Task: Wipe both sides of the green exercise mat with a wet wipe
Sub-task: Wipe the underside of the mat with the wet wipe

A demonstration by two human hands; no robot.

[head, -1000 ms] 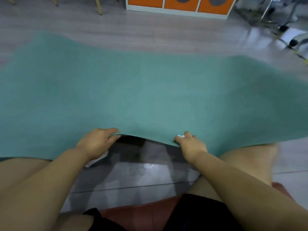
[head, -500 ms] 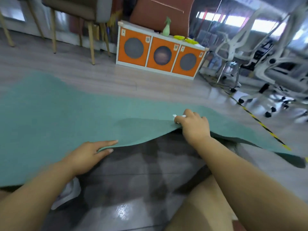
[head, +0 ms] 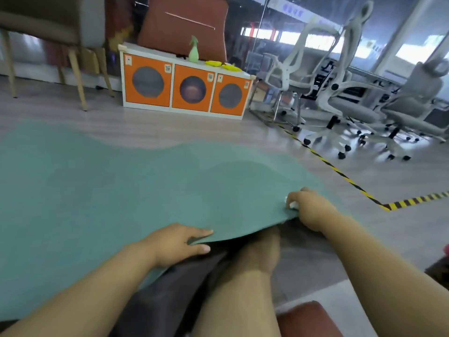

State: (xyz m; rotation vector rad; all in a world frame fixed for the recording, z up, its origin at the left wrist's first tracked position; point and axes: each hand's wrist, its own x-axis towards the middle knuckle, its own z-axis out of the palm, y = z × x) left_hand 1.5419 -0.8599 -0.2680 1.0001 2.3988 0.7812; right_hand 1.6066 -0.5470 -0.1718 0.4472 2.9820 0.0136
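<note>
The green exercise mat (head: 116, 188) spreads across the floor, its near edge lifted off the ground over my knee. My left hand (head: 178, 242) pinches that near edge, thumb below and fingers on top. My right hand (head: 307, 206) grips the edge further right and also holds a small white wet wipe (head: 292, 204) against the mat. The mat's far edge ripples along the floor.
An orange and white cabinet (head: 184, 87) with a green spray bottle (head: 193, 49) stands beyond the mat. White office chairs (head: 345, 93) crowd the right. Yellow-black floor tape (head: 340, 172) runs at the right. A wooden-legged chair (head: 73, 69) is at far left.
Both hands have carried the mat's near edge to the right and lower. The view has tilted up to show more of the room.
</note>
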